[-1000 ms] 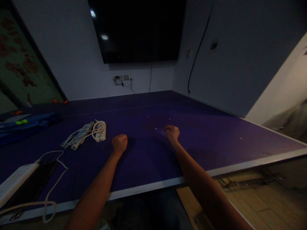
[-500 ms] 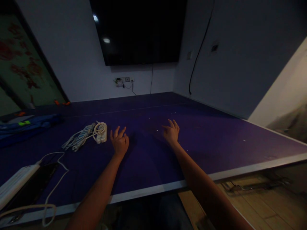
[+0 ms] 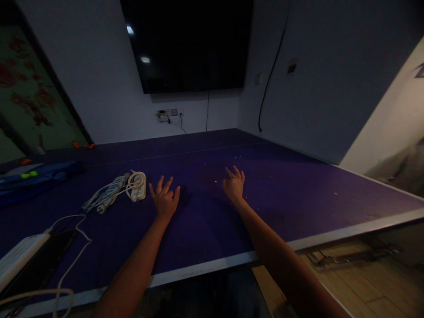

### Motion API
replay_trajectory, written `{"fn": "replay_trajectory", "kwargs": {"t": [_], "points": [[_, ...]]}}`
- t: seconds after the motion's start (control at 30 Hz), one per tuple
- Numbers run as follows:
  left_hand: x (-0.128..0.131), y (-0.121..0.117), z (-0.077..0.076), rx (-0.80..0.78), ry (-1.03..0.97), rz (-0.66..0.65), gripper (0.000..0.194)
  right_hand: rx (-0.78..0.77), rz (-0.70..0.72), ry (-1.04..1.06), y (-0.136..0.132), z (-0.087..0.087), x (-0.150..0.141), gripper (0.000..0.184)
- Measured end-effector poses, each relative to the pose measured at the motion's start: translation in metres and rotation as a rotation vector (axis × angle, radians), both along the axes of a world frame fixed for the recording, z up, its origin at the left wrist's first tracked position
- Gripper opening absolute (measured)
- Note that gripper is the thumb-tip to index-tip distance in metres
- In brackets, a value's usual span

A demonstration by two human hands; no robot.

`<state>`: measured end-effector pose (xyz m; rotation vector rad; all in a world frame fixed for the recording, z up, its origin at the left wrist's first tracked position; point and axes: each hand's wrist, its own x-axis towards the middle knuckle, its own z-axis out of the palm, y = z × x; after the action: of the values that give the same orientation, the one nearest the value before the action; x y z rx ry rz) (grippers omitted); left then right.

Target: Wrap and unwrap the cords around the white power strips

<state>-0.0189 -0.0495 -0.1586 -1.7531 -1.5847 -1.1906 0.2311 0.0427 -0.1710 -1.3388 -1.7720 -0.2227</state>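
My left hand point(image 3: 164, 201) is raised over the purple table point(image 3: 202, 225) with its fingers spread and nothing in it. Just left of it lies a white power strip point(image 3: 140, 187) with its cord point(image 3: 112, 191) bundled beside it. My right hand point(image 3: 234, 184) is held over the middle of the table, fingers apart and holding nothing. Small white scraps point(image 3: 215, 181) are scattered on the surface near it. Whether either hand touches the tabletop I cannot tell.
At the front left are another white power strip point(image 3: 24, 254) and a dark flat object point(image 3: 43, 265) with cables. Blue cloth point(image 3: 49, 172) lies behind them. A large black screen point(image 3: 188, 44) hangs on the wall above sockets point(image 3: 168, 113). The table's white edge point(image 3: 205, 266) runs along the front.
The thumb of my left hand has moved out from its fingers. My right hand has turned slightly, its fingers changing their spread. The view has shifted a little; the objects lie as before.
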Motion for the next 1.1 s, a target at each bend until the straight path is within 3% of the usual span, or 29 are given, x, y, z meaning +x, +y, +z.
{"fn": "replay_trajectory", "kwargs": {"t": [0.2, 0.37, 0.47, 0.53, 0.63, 0.77, 1.1], "points": [[0.002, 0.0, -0.001, 0.017, 0.007, 0.008, 0.025, 0.046, -0.044, 0.032, -0.003, 0.002, 0.002, 0.031], [0.002, 0.003, -0.004, 0.019, 0.0, 0.009, 0.043, 0.021, -0.067, 0.089, -0.003, 0.001, 0.002, 0.03], [-0.001, 0.004, -0.006, -0.001, -0.01, -0.023, 0.055, -0.027, -0.011, 0.119, -0.003, 0.002, 0.005, 0.048], [-0.003, 0.005, -0.008, -0.022, -0.01, -0.075, 0.059, -0.089, 0.026, 0.13, -0.004, 0.004, 0.007, 0.051], [-0.007, 0.006, -0.011, -0.118, -0.003, -0.167, 0.052, -0.174, 0.01, 0.101, -0.006, 0.005, 0.007, 0.039], [-0.006, 0.006, -0.015, -0.242, -0.02, -0.153, 0.04, -0.246, -0.045, 0.037, -0.008, 0.007, 0.005, 0.029], [-0.008, 0.003, -0.015, -0.238, -0.07, -0.076, 0.034, -0.245, -0.151, -0.061, -0.014, 0.017, 0.001, 0.026]]}}
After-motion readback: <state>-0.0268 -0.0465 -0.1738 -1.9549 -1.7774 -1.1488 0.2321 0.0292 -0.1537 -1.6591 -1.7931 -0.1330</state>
